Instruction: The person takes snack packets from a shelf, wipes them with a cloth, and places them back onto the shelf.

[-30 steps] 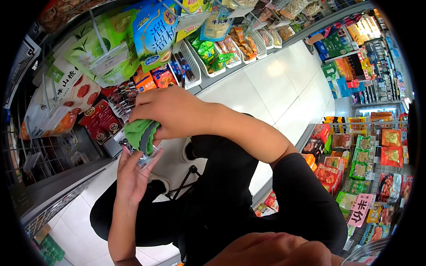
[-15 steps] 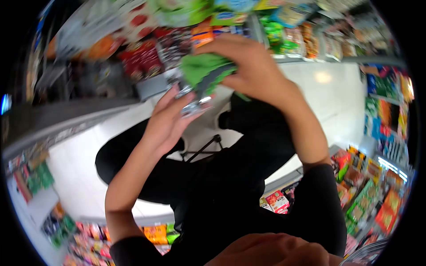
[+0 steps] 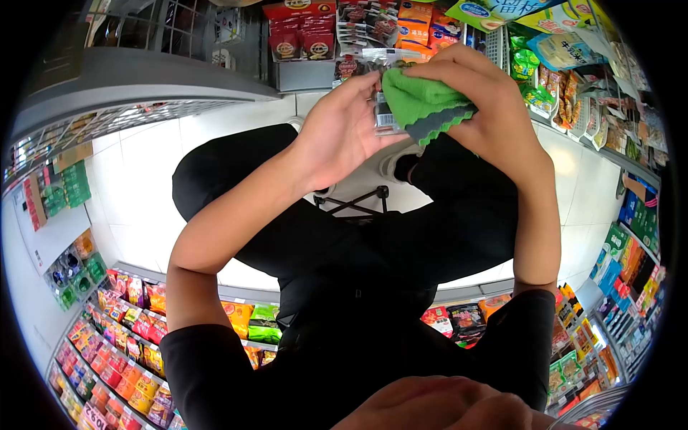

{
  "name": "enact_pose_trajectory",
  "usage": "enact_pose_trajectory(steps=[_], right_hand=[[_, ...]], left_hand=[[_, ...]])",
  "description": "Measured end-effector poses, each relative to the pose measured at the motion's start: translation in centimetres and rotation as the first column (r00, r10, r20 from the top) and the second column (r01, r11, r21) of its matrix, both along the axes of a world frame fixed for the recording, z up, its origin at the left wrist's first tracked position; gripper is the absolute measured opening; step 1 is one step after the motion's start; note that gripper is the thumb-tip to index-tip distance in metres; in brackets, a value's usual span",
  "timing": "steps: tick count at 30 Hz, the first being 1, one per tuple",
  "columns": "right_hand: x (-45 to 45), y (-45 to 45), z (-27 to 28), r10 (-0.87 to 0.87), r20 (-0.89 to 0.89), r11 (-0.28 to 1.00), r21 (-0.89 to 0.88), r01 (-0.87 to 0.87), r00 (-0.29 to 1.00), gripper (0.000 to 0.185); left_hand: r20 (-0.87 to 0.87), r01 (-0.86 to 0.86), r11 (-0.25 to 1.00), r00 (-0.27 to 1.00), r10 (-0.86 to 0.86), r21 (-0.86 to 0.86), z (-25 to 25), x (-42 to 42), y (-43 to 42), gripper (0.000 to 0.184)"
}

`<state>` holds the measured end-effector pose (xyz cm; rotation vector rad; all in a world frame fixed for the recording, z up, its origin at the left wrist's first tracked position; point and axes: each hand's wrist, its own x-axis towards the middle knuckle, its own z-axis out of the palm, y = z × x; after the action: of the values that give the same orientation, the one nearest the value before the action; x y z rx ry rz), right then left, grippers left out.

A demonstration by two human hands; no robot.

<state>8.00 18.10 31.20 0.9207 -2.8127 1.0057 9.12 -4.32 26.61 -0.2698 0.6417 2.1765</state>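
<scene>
My left hand (image 3: 340,132) is closed on a small clear plastic packet (image 3: 385,120) with a barcode label, gripping its left edge. A green cloth (image 3: 423,100) with a dark grey zigzag border is bunched in my right hand (image 3: 487,97). The cloth lies against the packet's face and covers much of it, so the contents are mostly hidden. Both hands are raised above my knees, close to the front of a snack shelf.
Ahead, red snack packs (image 3: 302,39) and orange packs (image 3: 416,29) fill the shelf. A grey wire rack (image 3: 179,86) stands at the left. Below my spread knees is a folding stool (image 3: 355,201) on the white tiled floor (image 3: 136,208). More stocked shelves (image 3: 129,358) are behind me.
The view has swung, so hands and shelf appear shifted. The packet has turned from a crumpled, tilted look to a flatter, more upright one, with the green cloth still against it.
</scene>
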Motion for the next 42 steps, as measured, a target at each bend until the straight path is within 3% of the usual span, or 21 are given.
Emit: enact_pose_trajectory(steps=[4, 10, 14, 25, 32, 36, 42], right_hand=[[0.5, -0.4, 0.0, 0.103, 0.118, 0.994, 0.023, -0.106, 0.988, 0.054], [0.4, -0.8, 0.0, 0.017, -0.010, 1.000, 0.014, -0.017, 1.000, 0.058], [1.2, -1.5, 0.0, 0.125, 0.053, 0.992, 0.020, -0.126, 0.991, 0.059], [1.1, -1.7, 0.0, 0.064, 0.007, 0.997, 0.053, -0.064, 0.998, 0.055], [1.2, -1.4, 0.1, 0.095, 0.047, 0.992, 0.074, -0.098, 0.994, 0.053], [0.4, -0.5, 0.3, 0.003, -0.023, 0.997, 0.075, -0.001, 1.000, 0.055], [0.5, -0.4, -0.1, 0.040, 0.064, 0.997, 0.060, -0.044, 0.997, 0.053]], left_hand=[[0.021, 0.000, 1.000, 1.000, 0.001, -0.008, -0.9, 0.3, -0.1, 0.047], [-0.055, -0.024, 0.999, 0.998, 0.023, -0.024, -0.7, 0.2, 0.2, 0.049], [-0.010, 0.012, 0.997, 1.000, -0.013, -0.081, -0.3, 0.3, -0.3, 0.050], [0.037, -0.016, 0.996, 0.999, 0.019, -0.089, -0.6, 0.2, -0.1, 0.050], [-0.073, -0.066, 0.994, 0.995, 0.060, -0.083, -0.2, -0.1, -0.1, 0.049], [-0.052, -0.085, 0.994, 0.995, 0.082, -0.064, 0.0, 0.0, 0.0, 0.047], [-0.073, -0.066, 0.995, 0.996, 0.061, -0.073, -0.4, 0.1, 0.0, 0.047]])
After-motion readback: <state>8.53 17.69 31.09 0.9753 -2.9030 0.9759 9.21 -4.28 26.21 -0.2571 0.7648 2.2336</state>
